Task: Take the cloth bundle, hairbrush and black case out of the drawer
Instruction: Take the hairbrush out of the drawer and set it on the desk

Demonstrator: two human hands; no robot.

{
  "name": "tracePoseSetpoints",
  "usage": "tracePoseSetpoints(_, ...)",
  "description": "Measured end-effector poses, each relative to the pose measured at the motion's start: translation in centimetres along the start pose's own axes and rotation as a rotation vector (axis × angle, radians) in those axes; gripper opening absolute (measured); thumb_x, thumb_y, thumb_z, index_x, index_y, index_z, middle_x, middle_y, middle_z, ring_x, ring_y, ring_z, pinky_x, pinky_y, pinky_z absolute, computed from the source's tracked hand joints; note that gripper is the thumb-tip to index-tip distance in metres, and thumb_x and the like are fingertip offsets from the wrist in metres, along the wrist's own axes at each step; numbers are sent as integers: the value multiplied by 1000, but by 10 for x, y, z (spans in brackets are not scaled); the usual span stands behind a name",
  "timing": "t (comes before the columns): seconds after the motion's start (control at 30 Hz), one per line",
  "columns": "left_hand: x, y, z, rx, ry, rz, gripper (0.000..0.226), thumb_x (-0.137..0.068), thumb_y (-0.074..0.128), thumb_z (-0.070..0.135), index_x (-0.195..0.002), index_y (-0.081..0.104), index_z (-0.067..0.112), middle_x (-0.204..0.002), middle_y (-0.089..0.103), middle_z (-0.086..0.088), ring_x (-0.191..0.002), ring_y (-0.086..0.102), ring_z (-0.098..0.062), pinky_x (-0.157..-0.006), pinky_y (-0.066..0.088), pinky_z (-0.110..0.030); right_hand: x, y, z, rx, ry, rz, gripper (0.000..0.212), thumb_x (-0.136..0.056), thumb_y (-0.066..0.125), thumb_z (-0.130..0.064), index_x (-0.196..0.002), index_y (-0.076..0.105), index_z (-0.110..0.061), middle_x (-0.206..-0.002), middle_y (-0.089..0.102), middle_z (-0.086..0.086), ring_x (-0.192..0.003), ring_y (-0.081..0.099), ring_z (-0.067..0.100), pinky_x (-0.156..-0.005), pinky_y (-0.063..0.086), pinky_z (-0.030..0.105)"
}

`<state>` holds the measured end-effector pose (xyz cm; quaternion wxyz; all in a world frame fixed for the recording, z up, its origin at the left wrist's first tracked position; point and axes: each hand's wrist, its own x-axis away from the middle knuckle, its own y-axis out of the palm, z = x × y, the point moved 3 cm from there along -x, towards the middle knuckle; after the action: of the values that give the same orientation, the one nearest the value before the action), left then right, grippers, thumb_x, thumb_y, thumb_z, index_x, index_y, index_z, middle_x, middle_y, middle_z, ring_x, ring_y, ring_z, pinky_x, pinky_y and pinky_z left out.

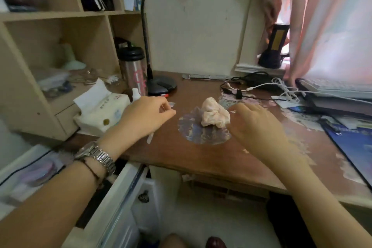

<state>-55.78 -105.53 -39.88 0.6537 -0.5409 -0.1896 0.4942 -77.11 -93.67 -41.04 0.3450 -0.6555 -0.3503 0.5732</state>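
A pale pink cloth bundle [215, 114] lies crumpled on the brown desk [201, 153], on top of a round shiny disc [193, 131]. My right hand [255, 125] hovers just right of the bundle, fingers loosely curled and holding nothing. My left hand [147, 115] hangs over the desk to the left of the bundle, thumb and forefinger close together, nothing in them that I can see. The white drawer [118, 197] stands pulled out at the lower left; my left forearm covers most of its inside. Neither a hairbrush nor a black case is visible.
A tissue pack [102, 110], a steel bottle [133, 70] and a desk lamp base [161, 86] stand at the back left. Cables [261, 86], a keyboard [338, 88] and a blue book [354, 147] crowd the right side. Wooden shelves [60, 46] rise on the left.
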Motion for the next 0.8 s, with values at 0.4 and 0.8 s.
tracePoseSetpoints(0.4,110,-75,-127,-25,-160,-43,11,-84,58,44,-85,62,33,-81,58,17,-75,53,1,-60,41,-20,-3,41,-158,-215,-238,-65,36,-84,60,-35,-116,53,-21,-107,63,3,-95,58,21,-73,53,39)
tracePoseSetpoints(0.8,164,-39,-219,79,-307,-23,14,-84,59,41,-89,62,28,-78,61,14,-75,57,0,-71,48,-25,-1,120,-263,-404,-320,-316,32,-85,58,-38,-113,53,-24,-106,58,-4,-91,56,12,-72,52,28)
